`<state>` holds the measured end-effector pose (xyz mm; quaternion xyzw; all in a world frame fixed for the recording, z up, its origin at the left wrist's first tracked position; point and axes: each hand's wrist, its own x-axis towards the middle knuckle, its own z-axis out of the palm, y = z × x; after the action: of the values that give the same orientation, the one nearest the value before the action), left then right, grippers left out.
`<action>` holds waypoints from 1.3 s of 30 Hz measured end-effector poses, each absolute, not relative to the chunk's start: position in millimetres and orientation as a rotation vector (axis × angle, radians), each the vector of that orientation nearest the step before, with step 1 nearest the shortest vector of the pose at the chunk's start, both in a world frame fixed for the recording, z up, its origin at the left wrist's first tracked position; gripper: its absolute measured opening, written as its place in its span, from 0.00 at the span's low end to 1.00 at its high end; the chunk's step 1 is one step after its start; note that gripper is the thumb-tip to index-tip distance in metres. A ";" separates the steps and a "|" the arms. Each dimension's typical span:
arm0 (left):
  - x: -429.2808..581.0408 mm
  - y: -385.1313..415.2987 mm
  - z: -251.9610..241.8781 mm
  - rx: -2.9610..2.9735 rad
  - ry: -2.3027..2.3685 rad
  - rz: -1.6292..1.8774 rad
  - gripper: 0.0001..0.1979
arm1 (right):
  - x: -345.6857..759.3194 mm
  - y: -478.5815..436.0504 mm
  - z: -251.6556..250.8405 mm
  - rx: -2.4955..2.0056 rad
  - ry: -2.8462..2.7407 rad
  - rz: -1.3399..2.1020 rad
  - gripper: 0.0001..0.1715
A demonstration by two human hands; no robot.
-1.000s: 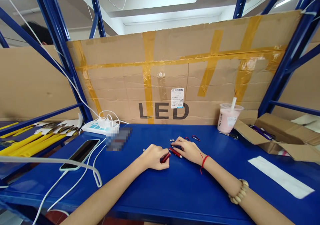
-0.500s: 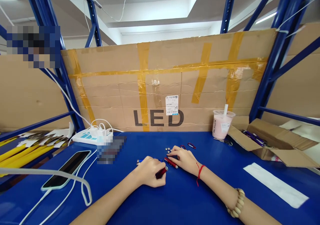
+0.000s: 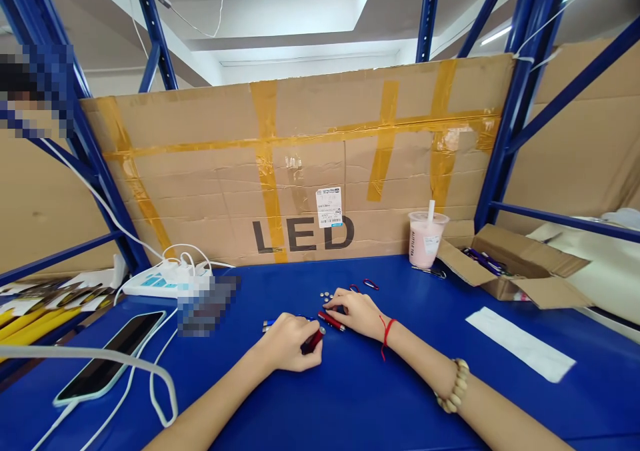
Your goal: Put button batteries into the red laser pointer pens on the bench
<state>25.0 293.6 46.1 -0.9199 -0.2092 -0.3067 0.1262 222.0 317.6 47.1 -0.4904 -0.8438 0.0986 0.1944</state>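
Note:
My left hand [image 3: 287, 341] rests on the blue table [image 3: 350, 397] with its fingers closed around a small red pen-shaped tube [image 3: 315, 339]. My right hand [image 3: 356, 311] lies just to the right, its fingertips on a second red tube [image 3: 332, 321] that lies on the table. A blue tube [image 3: 270, 323] pokes out behind my left hand. Several small silver button cells [image 3: 326, 296] lie just beyond my right fingers, and two red clips [image 3: 370, 283] lie a little farther back.
A taped cardboard sheet marked LED [image 3: 300, 171] walls off the back. A pink drink cup [image 3: 427, 239] and an open cardboard box [image 3: 505, 264] stand at the right, with a white paper strip [image 3: 517, 343] nearer. A phone [image 3: 110, 356], cables and a power strip [image 3: 163, 281] lie at the left.
The view has swung to the right and tilted, so everything sits lower and further left in frame. Both hands stay on the red tubes in nearly the same pose.

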 end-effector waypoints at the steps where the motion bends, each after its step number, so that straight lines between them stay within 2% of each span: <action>1: 24.2 294.4 45.9 -2.676 -0.625 -0.880 0.06 | 222.1 317.3 47.2 -1.373 -2.373 0.271 0.15; 19: 27.5 290.8 46.6 -2.734 -0.600 -0.855 0.07 | 224.0 322.2 43.4 -1.355 -2.342 0.274 0.14; 32: 19.7 299.4 44.9 -2.666 -0.849 -0.721 0.09 | 223.1 317.8 46.5 -1.342 -2.223 0.274 0.14; 35: 20.1 299.8 44.0 -2.672 -0.888 -0.726 0.10 | 217.1 311.8 52.7 -1.194 -2.020 0.416 0.17; 39: 19.1 301.2 42.7 -2.676 -0.917 -0.744 0.10 | 207.0 304.2 56.1 -0.946 -1.905 0.790 0.22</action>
<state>19.1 301.2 42.7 -0.9095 -0.3116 -0.2530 0.1083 207.0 304.2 56.1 -0.3780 -0.7610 0.3157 0.4223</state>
